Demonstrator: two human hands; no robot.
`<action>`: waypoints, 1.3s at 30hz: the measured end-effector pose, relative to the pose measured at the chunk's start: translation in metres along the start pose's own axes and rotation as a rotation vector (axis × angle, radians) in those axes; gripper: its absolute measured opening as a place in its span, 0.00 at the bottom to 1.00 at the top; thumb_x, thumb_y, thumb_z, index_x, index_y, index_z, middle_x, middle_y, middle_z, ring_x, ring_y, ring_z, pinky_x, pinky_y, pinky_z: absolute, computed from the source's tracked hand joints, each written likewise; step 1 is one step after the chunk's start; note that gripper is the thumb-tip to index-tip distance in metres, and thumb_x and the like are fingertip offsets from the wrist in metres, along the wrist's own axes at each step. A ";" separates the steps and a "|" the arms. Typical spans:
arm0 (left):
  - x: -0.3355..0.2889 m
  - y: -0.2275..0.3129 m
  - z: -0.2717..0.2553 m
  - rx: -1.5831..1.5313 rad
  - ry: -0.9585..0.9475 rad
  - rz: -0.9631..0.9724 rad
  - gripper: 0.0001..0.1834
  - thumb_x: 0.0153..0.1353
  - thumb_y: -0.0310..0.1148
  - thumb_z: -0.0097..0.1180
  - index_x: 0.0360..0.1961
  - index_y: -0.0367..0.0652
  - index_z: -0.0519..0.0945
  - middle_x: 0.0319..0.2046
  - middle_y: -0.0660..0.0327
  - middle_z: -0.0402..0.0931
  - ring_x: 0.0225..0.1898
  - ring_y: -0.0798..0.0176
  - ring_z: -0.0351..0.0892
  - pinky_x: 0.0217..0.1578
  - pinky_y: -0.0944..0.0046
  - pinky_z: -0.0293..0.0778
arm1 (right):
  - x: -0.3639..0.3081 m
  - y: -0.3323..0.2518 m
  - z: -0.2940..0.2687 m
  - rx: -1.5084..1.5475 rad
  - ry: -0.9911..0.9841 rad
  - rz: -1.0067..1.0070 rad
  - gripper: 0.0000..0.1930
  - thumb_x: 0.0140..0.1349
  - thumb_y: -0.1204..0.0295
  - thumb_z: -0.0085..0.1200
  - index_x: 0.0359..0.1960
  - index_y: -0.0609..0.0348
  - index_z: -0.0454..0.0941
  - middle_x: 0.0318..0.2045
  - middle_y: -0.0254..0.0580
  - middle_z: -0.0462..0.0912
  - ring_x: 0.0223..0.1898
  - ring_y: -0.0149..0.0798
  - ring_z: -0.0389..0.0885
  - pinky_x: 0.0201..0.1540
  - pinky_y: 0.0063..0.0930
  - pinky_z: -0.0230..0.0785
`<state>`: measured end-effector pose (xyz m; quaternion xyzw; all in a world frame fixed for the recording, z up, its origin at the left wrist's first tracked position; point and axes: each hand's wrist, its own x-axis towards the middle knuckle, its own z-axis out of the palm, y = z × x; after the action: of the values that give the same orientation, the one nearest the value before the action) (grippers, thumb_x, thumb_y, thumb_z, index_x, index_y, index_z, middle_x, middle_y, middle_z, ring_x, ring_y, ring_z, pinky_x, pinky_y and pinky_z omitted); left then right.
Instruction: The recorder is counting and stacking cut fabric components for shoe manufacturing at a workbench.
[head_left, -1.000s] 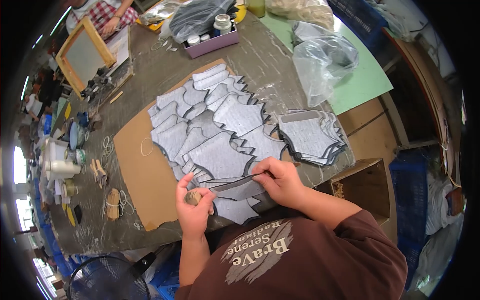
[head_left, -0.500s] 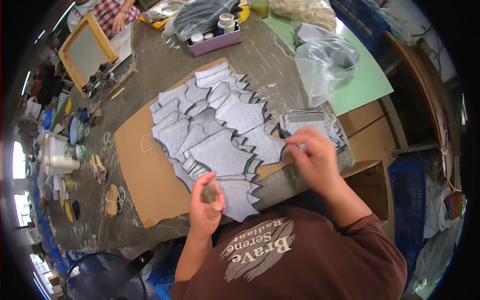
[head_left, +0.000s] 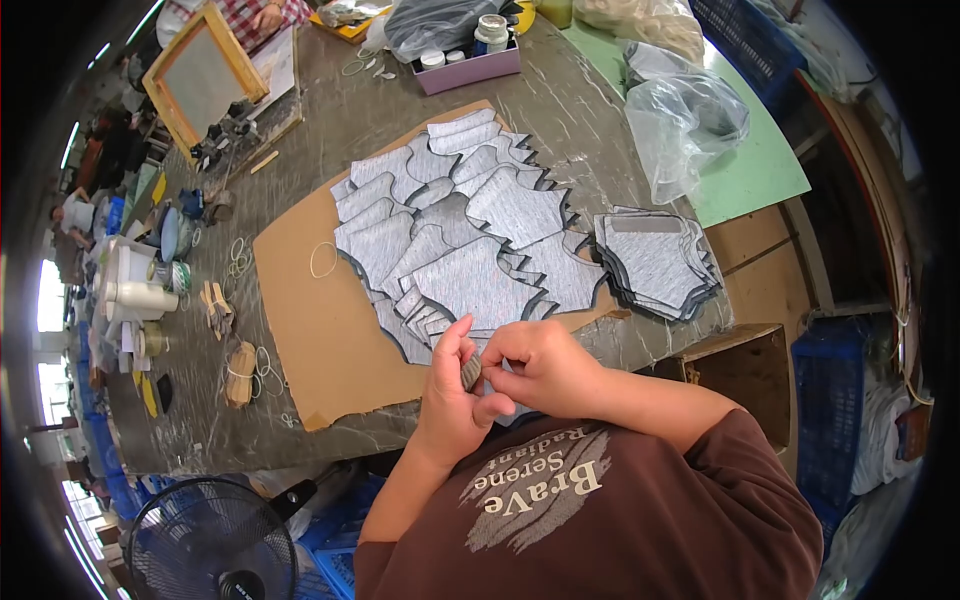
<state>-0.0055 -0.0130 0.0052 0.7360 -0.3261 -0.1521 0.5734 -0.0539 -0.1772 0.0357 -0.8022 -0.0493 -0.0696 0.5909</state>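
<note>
In front of my chest my left hand (head_left: 448, 398) holds a small greyish-brown ridged bundle (head_left: 470, 374) that looks like a stack of little pieces. My right hand (head_left: 548, 368) meets it there, thumb and forefinger pinched against the bundle; whatever they grip is too small to make out. Just beyond both hands lie overlapping grey cut pieces (head_left: 475, 285) with dark, jagged edges, fanned out in rows on a cardboard sheet (head_left: 300, 350). A neater pile of similar grey pieces (head_left: 655, 262) sits to their right. My hands partly cover the nearest piece.
A purple box (head_left: 468, 72) with jars stands at the far side. Clear plastic bags (head_left: 690, 125) rest on a green board (head_left: 760, 185) at right. Wooden-framed screen (head_left: 205, 85), rubber bands (head_left: 265, 375) and tied bundles (head_left: 240, 372) are leftward. A black fan (head_left: 215, 545) stands lower left.
My right hand has come from the grey pieces at right to the bundle in my left hand. The view has shifted, and the right-hand pile is now uncovered.
</note>
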 end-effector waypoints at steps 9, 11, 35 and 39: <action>0.000 0.010 0.000 -0.895 0.108 -0.234 0.21 0.63 0.40 0.54 0.49 0.34 0.69 0.26 0.61 0.71 0.22 0.72 0.69 0.22 0.74 0.66 | -0.001 0.006 0.010 0.704 -0.120 0.142 0.05 0.61 0.78 0.45 0.28 0.65 0.68 0.23 0.36 0.75 0.25 0.28 0.78 0.29 0.21 0.70; 0.001 0.007 -0.005 -0.869 0.186 -0.233 0.17 0.64 0.37 0.53 0.48 0.36 0.70 0.27 0.61 0.72 0.22 0.72 0.69 0.22 0.73 0.67 | -0.002 0.018 0.007 0.599 -0.094 0.133 0.05 0.62 0.77 0.44 0.28 0.64 0.68 0.23 0.36 0.74 0.26 0.29 0.75 0.30 0.22 0.68; -0.020 -0.009 -0.003 -0.567 -0.056 -0.454 0.02 0.62 0.22 0.50 0.32 0.38 0.70 0.40 0.51 0.79 0.51 0.61 0.75 0.50 0.65 0.68 | 0.031 0.040 -0.017 -0.513 0.177 0.205 0.13 0.48 0.68 0.64 0.29 0.60 0.74 0.35 0.44 0.79 0.31 0.50 0.78 0.32 0.38 0.69; -0.016 -0.014 0.015 -0.628 -0.031 -0.303 0.02 0.63 0.21 0.48 0.33 0.37 0.69 0.49 0.47 0.73 0.59 0.53 0.68 0.58 0.60 0.63 | 0.030 0.033 -0.020 -0.449 0.356 0.001 0.09 0.48 0.74 0.62 0.29 0.58 0.74 0.33 0.41 0.80 0.29 0.47 0.78 0.32 0.32 0.70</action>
<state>-0.0218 -0.0117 -0.0144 0.5613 -0.1594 -0.3396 0.7377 -0.0205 -0.2059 0.0157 -0.8882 0.0723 -0.2181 0.3979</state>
